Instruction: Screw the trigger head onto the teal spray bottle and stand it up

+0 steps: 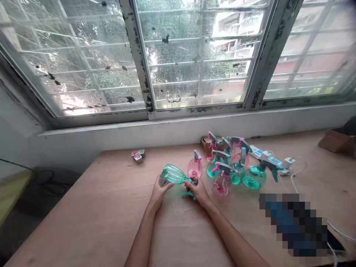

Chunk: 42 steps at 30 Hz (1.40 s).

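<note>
A green see-through spray bottle (174,174) lies on its side just above the wooden table (97,215), held between both hands. My left hand (160,191) cups the bottle's base end, fingers curled round it. My right hand (198,191) grips the neck and the green trigger head, fingers closed. Just behind stands a pink spray bottle (194,167).
A cluster of several pink and green spray bottles (236,167) lies to the right. Beyond it are a white power strip (268,155) with its cable, small cube blocks (138,155) at the back left, a cardboard box (332,142) far right, and a blurred patch front right.
</note>
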Each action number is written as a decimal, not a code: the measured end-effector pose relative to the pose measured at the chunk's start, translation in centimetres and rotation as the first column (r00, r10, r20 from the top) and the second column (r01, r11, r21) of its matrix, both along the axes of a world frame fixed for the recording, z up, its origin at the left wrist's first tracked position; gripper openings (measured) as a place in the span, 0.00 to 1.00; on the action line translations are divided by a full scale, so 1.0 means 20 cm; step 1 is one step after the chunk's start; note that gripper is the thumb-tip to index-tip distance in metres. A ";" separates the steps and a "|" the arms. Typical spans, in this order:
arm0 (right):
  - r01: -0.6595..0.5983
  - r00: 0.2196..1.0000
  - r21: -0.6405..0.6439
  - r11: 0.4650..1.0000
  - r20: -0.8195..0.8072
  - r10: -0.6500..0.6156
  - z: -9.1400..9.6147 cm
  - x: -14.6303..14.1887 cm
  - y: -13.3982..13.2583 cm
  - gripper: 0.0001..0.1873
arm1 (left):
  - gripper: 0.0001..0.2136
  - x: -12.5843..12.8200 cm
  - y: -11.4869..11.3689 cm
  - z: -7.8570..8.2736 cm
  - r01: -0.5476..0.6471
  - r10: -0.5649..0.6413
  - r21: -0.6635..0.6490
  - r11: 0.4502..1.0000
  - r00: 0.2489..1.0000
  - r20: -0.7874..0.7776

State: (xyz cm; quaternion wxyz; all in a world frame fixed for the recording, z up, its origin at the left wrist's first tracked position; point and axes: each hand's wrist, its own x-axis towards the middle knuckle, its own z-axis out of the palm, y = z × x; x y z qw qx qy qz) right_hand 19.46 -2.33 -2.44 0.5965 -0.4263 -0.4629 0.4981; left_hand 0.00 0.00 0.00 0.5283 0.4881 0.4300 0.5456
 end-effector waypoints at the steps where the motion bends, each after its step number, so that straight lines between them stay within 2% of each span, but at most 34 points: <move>1: -0.002 1.000 0.004 1.000 0.007 0.002 -0.01 -0.01 0.01 0.16 | 0.28 -0.01 0.00 -0.01 -0.024 0.024 -0.003 1.000 1.000 -0.003; 5: -0.005 1.000 0.011 1.000 0.016 0.005 -0.04 -0.03 0.02 0.18 | 0.23 -0.02 0.01 -0.03 -0.077 0.077 -0.004 0.997 0.997 0.004; 14: 0.015 0.997 -0.021 1.000 -0.070 -0.016 0.01 -0.02 0.03 0.17 | 0.32 -0.02 0.03 -0.02 0.015 -0.015 0.002 1.000 0.998 0.057; 19: -0.013 0.997 -0.027 1.000 -0.080 0.011 0.01 -0.02 0.02 0.18 | 0.25 -0.01 0.00 -0.01 -0.043 0.044 -0.013 0.999 0.998 0.034; 23: -0.013 0.995 -0.041 0.999 -0.104 0.009 0.01 -0.02 0.03 0.17 | 0.24 0.00 0.00 -0.01 -0.076 0.076 -0.020 0.997 0.997 0.023; 35: 0.010 0.992 -0.043 0.999 -0.122 -0.015 -0.01 -0.02 0.04 0.17 | 0.25 0.00 -0.01 0.03 0.044 -0.044 0.042 0.998 0.999 0.012; 42: -0.012 0.997 -0.019 1.000 -0.070 0.010 -0.02 -0.03 0.03 0.18 | 0.27 0.01 0.00 -0.01 -0.119 0.119 0.025 0.993 0.992 -0.035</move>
